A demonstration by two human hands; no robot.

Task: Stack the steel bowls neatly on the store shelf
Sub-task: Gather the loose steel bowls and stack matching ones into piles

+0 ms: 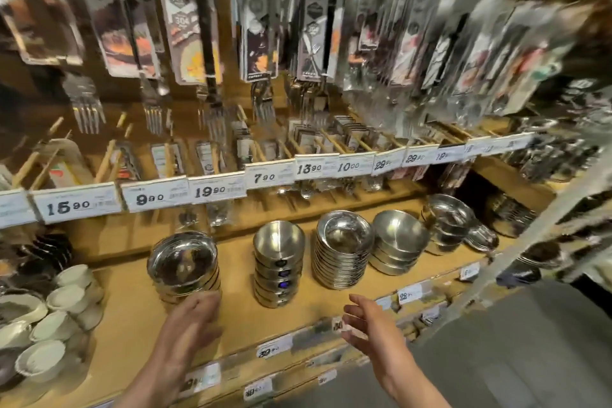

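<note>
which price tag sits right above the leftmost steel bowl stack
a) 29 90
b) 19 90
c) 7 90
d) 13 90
b: the 19 90 tag hangs on the shelf edge just above the leftmost bowl stack; the 7 90 tag and 13 90 tag sit further right.

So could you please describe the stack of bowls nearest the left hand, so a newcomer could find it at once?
Start at the wooden store shelf below the row of white price tags. Five stacks of steel bowls stand along it; take the leftmost stack, just beyond the fingertips of the left hand. It is short, with wide mirror-bright bowls, while the next stack is narrower and matte with dark stickers.
</note>
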